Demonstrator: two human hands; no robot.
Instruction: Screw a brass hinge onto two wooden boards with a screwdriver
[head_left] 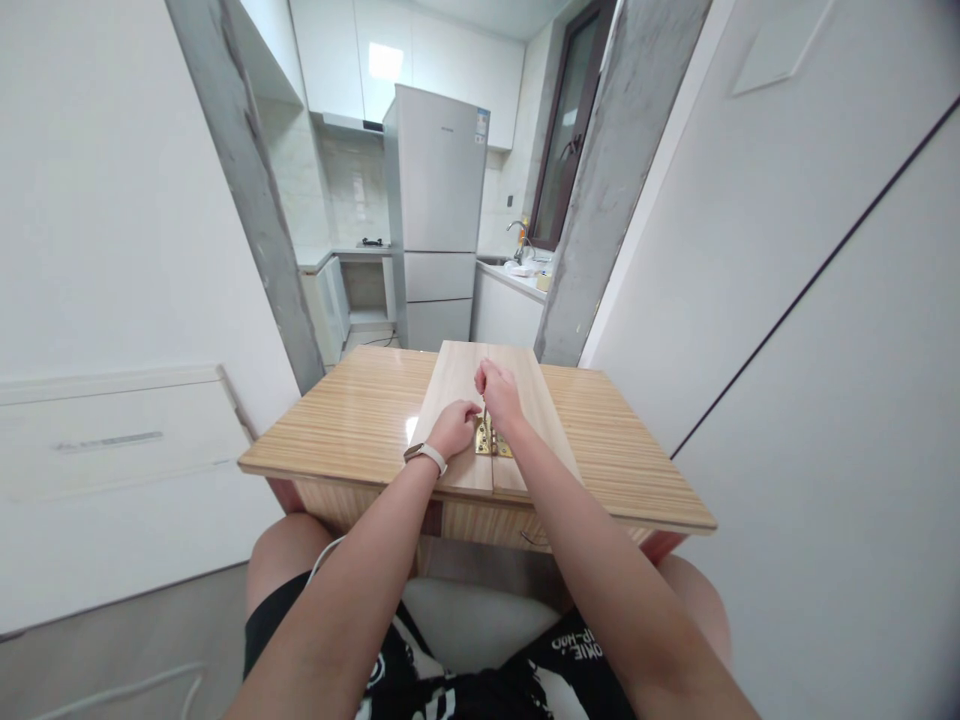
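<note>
Two pale wooden boards lie side by side: the left board [459, 480] and the right board [551, 435], with a seam between them. A brass hinge [484, 437] bridges that seam near the boards' close end, and screw holes show in its leaves. My right hand [498, 392] is closed above the hinge around a thin upright screwdriver [485, 411], whose handle is hidden in the fingers. Resting on the left board, my left hand [454, 428] has its fingertips pinched together at the hinge's far left corner. What they grip there, if anything, is hidden.
The boards lie on a wood-grain table [360, 410] with a drawer below its front edge. White panels stand close on both sides. Beyond the table are a fridge [439, 180] and a sink counter [517, 285]. A white cable [326, 558] hangs by my left leg.
</note>
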